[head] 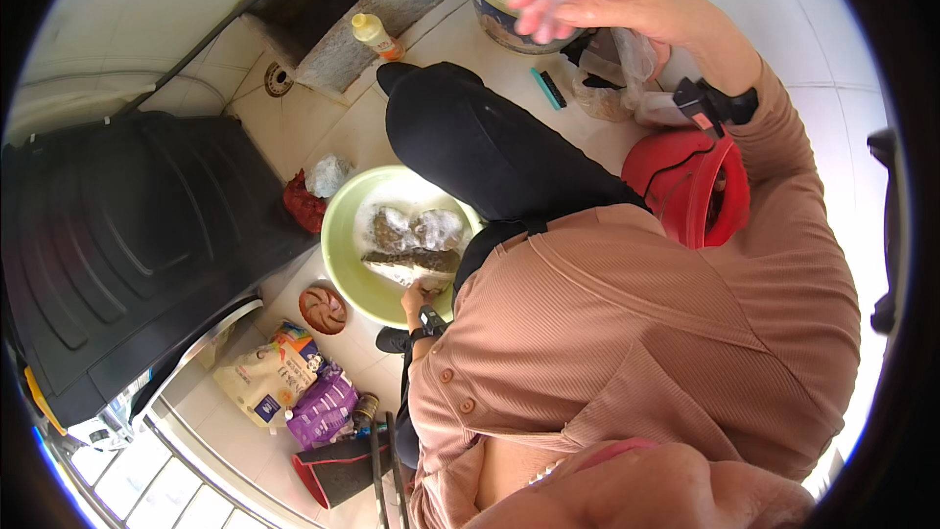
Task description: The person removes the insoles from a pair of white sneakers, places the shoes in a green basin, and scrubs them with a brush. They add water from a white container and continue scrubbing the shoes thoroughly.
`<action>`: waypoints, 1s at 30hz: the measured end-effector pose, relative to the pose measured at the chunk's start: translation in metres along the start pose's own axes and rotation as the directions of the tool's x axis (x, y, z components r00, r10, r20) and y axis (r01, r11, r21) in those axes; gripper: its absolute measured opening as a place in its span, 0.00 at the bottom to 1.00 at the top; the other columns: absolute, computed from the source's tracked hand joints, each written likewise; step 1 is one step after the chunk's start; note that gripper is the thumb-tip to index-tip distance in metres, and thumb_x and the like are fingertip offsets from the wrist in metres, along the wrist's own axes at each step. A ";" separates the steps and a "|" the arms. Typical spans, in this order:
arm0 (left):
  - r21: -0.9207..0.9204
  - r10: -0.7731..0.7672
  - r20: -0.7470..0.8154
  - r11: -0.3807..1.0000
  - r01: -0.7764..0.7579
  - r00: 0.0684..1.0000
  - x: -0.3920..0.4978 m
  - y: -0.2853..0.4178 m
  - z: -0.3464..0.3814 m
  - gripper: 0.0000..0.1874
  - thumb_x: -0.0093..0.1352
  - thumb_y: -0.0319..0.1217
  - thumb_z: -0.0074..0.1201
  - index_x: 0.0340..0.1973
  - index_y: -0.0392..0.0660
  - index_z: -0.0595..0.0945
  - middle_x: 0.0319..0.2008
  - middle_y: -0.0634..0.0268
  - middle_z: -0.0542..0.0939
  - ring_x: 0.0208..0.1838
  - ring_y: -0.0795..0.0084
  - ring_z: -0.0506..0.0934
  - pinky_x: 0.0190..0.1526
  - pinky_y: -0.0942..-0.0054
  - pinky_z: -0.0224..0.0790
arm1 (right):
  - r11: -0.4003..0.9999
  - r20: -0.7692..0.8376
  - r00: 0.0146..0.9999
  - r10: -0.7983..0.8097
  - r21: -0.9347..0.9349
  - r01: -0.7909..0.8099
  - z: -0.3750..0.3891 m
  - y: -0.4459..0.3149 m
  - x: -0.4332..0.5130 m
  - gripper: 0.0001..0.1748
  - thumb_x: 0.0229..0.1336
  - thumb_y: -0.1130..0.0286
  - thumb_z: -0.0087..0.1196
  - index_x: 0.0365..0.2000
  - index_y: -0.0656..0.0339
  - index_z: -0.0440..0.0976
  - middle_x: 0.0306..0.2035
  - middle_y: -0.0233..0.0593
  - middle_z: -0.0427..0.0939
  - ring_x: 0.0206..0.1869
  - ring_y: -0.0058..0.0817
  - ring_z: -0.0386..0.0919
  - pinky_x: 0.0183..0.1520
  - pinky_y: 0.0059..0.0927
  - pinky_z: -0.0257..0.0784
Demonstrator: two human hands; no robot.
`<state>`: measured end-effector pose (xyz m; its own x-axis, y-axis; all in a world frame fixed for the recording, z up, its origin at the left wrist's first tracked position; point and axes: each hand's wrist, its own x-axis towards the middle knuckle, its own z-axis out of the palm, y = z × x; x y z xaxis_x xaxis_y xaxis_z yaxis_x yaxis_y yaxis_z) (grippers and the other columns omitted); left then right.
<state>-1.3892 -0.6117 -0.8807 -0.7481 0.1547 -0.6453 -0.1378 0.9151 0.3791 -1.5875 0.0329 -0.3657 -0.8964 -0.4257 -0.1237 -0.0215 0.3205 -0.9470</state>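
Note:
My left hand [417, 299] reaches into a light green basin [339, 264] of suds. Its fingers grip the near edge of a soaked brown and pale item [411, 264], perhaps a shoe; the fingertips are partly hidden. Beside it lie more brown, foam-covered shapes [415, 229] whose kind I cannot tell. My right hand [562, 4] is raised and slightly blurred, fingers bent and apart, holding nothing. In the picture it overlaps the rim of a large worn bucket [499, 15]. A teal scrub brush [547, 88] with dark bristles rests on the tiles below that hand.
A yellow-capped bottle [377, 37] stands by the concrete trough [374, 22]. A red bucket [668, 184] is beside my right arm. Left are a black ribbed cover [132, 235], a red-brown round dish [322, 308], product bags [272, 382] and a black-and-red container [338, 470]. A floor drain [278, 79] shows.

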 end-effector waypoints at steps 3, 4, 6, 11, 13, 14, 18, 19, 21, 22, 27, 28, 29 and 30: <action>-0.367 -0.166 -0.030 0.919 0.144 0.986 -0.013 0.017 -0.013 0.15 0.69 0.38 0.53 0.43 0.39 0.79 0.30 0.58 0.81 0.32 0.62 0.77 0.35 0.60 0.71 | 0.982 0.006 0.982 0.190 0.016 -0.190 -0.010 0.062 -0.022 0.20 0.69 0.60 0.48 0.54 0.60 0.73 0.45 0.34 0.79 0.43 0.22 0.75 0.49 0.25 0.71; -0.175 -0.074 -0.116 0.983 0.053 0.990 -0.021 0.027 -0.020 0.15 0.69 0.36 0.53 0.44 0.36 0.77 0.31 0.58 0.80 0.31 0.64 0.77 0.34 0.61 0.71 | 0.964 0.024 0.964 0.265 0.021 -0.266 -0.010 0.091 -0.025 0.20 0.69 0.59 0.48 0.54 0.60 0.73 0.45 0.34 0.78 0.43 0.22 0.75 0.49 0.25 0.71; -0.410 -0.129 -0.276 0.912 0.005 0.953 -0.041 0.056 -0.035 0.15 0.68 0.32 0.54 0.45 0.33 0.75 0.33 0.57 0.80 0.32 0.66 0.77 0.34 0.62 0.71 | 0.871 0.072 0.880 0.469 -0.200 -0.448 0.005 0.155 -0.026 0.22 0.65 0.57 0.51 0.50 0.63 0.74 0.41 0.39 0.80 0.39 0.29 0.77 0.45 0.32 0.73; -0.657 -0.634 -0.515 0.724 0.209 0.577 -0.059 0.143 -0.063 0.18 0.60 0.29 0.58 0.43 0.34 0.73 0.38 0.49 0.81 0.38 0.50 0.80 0.41 0.56 0.72 | 0.528 0.039 0.928 0.372 -0.830 -0.177 0.080 0.318 -0.010 0.12 0.58 0.67 0.52 0.38 0.62 0.78 0.42 0.46 0.78 0.47 0.46 0.77 0.51 0.44 0.72; -0.574 -0.677 -0.451 0.719 0.391 0.582 -0.060 0.160 -0.067 0.20 0.61 0.36 0.59 0.46 0.39 0.75 0.41 0.43 0.80 0.43 0.41 0.79 0.46 0.50 0.70 | 0.288 0.238 0.971 -0.020 -0.929 0.234 0.091 0.364 0.003 0.10 0.57 0.72 0.49 0.38 0.63 0.77 0.40 0.42 0.75 0.53 0.48 0.73 0.55 0.48 0.69; -0.388 -0.564 -0.559 0.826 0.410 0.607 -0.065 0.164 -0.067 0.22 0.62 0.42 0.60 0.45 0.41 0.76 0.42 0.43 0.81 0.45 0.41 0.79 0.46 0.49 0.71 | 0.261 0.385 0.901 -0.201 -0.865 0.428 0.094 0.381 0.011 0.14 0.57 0.73 0.49 0.43 0.65 0.76 0.43 0.45 0.76 0.57 0.52 0.69 0.61 0.51 0.64; -0.649 -0.670 -0.275 0.658 0.381 0.689 -0.067 0.167 -0.058 0.19 0.60 0.41 0.63 0.35 0.37 0.77 0.26 0.51 0.81 0.31 0.54 0.80 0.35 0.59 0.73 | 0.370 0.412 0.909 0.059 -0.855 0.364 0.073 0.409 0.038 0.16 0.59 0.70 0.48 0.45 0.65 0.75 0.45 0.45 0.76 0.57 0.49 0.69 0.62 0.48 0.63; -0.882 -0.688 -0.165 0.424 0.207 0.707 -0.064 0.168 -0.054 0.13 0.60 0.30 0.64 0.34 0.38 0.76 0.23 0.62 0.78 0.24 0.72 0.78 0.25 0.73 0.70 | 0.377 0.384 0.912 0.142 -0.873 0.309 0.071 0.412 0.049 0.16 0.59 0.70 0.48 0.46 0.65 0.75 0.45 0.45 0.76 0.57 0.48 0.69 0.62 0.47 0.63; -0.995 -0.721 -0.076 0.097 -0.009 0.688 -0.064 0.171 -0.048 0.12 0.63 0.30 0.63 0.36 0.38 0.76 0.21 0.67 0.76 0.21 0.74 0.74 0.24 0.77 0.69 | 0.401 0.291 0.926 0.242 -0.899 0.178 0.065 0.410 0.063 0.17 0.60 0.69 0.48 0.47 0.65 0.74 0.46 0.45 0.76 0.57 0.47 0.69 0.63 0.46 0.62; -0.987 -0.655 0.061 -0.150 -0.050 0.753 -0.067 0.168 -0.048 0.15 0.65 0.33 0.61 0.41 0.38 0.75 0.27 0.63 0.77 0.26 0.72 0.76 0.29 0.74 0.70 | 0.413 0.234 0.930 0.282 -0.905 0.102 0.064 0.408 0.067 0.17 0.61 0.68 0.48 0.48 0.65 0.74 0.46 0.45 0.76 0.57 0.46 0.69 0.63 0.45 0.62; -0.674 -0.582 0.452 -0.719 -0.169 0.676 -0.067 0.178 -0.051 0.33 0.70 0.49 0.51 0.59 0.37 0.65 0.55 0.50 0.71 0.52 0.62 0.73 0.52 0.64 0.67 | 0.626 -0.060 0.921 0.385 -0.716 -0.308 0.060 0.384 0.047 0.19 0.64 0.65 0.47 0.51 0.65 0.73 0.48 0.46 0.75 0.58 0.42 0.69 0.64 0.42 0.61; -0.613 -0.498 0.474 -0.779 -0.134 0.726 -0.063 0.177 -0.053 0.36 0.69 0.52 0.51 0.61 0.37 0.63 0.58 0.48 0.68 0.56 0.61 0.70 0.56 0.63 0.65 | 0.681 -0.107 0.912 0.397 -0.632 -0.371 0.057 0.375 0.037 0.19 0.64 0.65 0.47 0.51 0.65 0.73 0.49 0.46 0.75 0.58 0.41 0.69 0.64 0.42 0.60; -0.557 -0.412 0.480 -0.825 -0.093 0.775 -0.060 0.176 -0.053 0.39 0.69 0.55 0.50 0.63 0.37 0.61 0.62 0.47 0.64 0.60 0.59 0.68 0.60 0.62 0.62 | 0.729 -0.147 0.895 0.421 -0.533 -0.430 0.053 0.365 0.024 0.20 0.65 0.64 0.47 0.52 0.65 0.73 0.49 0.46 0.75 0.58 0.41 0.70 0.65 0.41 0.60; -0.561 -0.456 0.572 -0.824 -0.080 0.682 -0.054 0.173 -0.055 0.41 0.69 0.58 0.49 0.63 0.37 0.62 0.59 0.48 0.70 0.58 0.56 0.71 0.60 0.61 0.65 | 0.771 -0.177 0.878 0.445 -0.423 -0.476 0.050 0.352 0.014 0.20 0.65 0.64 0.47 0.52 0.65 0.72 0.50 0.46 0.75 0.58 0.40 0.70 0.65 0.40 0.60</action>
<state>-1.4084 -0.4822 -0.7443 -0.0765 -0.0989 -0.9922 -0.1906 -0.9753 0.1119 -1.5855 0.0972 -0.7154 -0.8749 -0.0812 -0.4775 0.2229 0.8077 -0.5458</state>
